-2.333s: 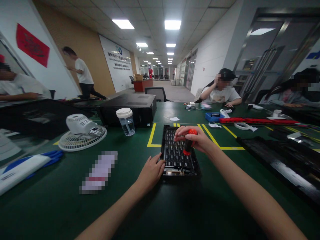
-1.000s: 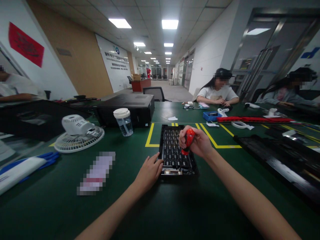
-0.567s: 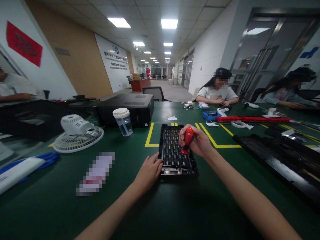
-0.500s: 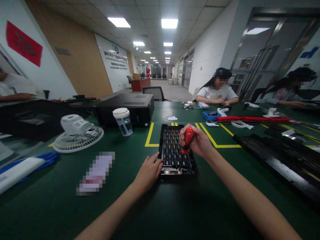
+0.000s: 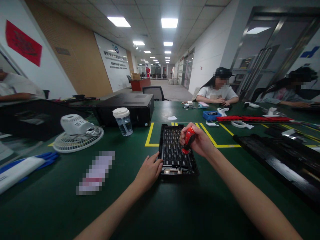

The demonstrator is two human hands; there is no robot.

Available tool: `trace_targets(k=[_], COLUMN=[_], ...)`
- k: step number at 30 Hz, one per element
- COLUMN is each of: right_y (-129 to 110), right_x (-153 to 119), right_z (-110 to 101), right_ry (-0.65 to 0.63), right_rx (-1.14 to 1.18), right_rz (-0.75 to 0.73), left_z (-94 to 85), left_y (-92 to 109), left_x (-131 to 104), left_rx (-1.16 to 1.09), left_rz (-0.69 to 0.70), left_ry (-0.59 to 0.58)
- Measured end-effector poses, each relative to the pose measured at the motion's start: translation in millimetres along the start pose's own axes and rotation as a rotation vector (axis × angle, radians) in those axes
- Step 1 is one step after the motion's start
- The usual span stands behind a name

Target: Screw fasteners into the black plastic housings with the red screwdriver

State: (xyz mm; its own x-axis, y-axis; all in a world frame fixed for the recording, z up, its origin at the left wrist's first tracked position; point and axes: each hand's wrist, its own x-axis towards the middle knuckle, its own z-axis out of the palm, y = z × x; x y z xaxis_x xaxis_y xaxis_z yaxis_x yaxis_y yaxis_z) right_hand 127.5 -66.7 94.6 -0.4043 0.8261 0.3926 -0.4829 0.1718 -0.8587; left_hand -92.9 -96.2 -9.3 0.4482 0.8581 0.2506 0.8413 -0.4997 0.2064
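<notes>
Bare-armed and bare-handed
The left hand (image 5: 148, 170) is slender and uncovered, with a smooth left forearm (image 5: 116, 210) broadening toward seven o'clock; the right hand (image 5: 201, 141) is similarly bare, its plain right forearm (image 5: 245, 188) narrow near the hand, wider toward four o'clock.

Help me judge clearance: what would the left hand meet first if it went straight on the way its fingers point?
The left hand would likely first meet the black tool case, on its left side; the fingertips lie at that edge, contact unclear.
</notes>
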Motion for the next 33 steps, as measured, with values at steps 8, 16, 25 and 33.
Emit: trace_targets(k=[8, 16, 25, 33], right_y=[-0.3, -2.6, -3.1, -6.1], right_x=[0.2, 1.5, 1.0, -0.6], right_z=[0.1, 3.4, 3.4, 7.0], right_ry=[0.005, 0.039, 0.074, 0.094], right_rx=[-0.031, -0.053, -0.138, -0.211], right_rz=[-0.008, 0.003, -0.036, -0.072], left_z=[0.2, 0.3, 0.9, 3.4], left_y=[0.1, 0.9, 0.1, -1.8], left_x=[0.3, -0.5, 0.1, -0.4], left_rx=[0.002, 0.016, 0.007, 0.0], left_rz=[-0.005, 0.001, -0.002, -0.003], left_ry=[0.006, 0.001, -0.007, 0.0])
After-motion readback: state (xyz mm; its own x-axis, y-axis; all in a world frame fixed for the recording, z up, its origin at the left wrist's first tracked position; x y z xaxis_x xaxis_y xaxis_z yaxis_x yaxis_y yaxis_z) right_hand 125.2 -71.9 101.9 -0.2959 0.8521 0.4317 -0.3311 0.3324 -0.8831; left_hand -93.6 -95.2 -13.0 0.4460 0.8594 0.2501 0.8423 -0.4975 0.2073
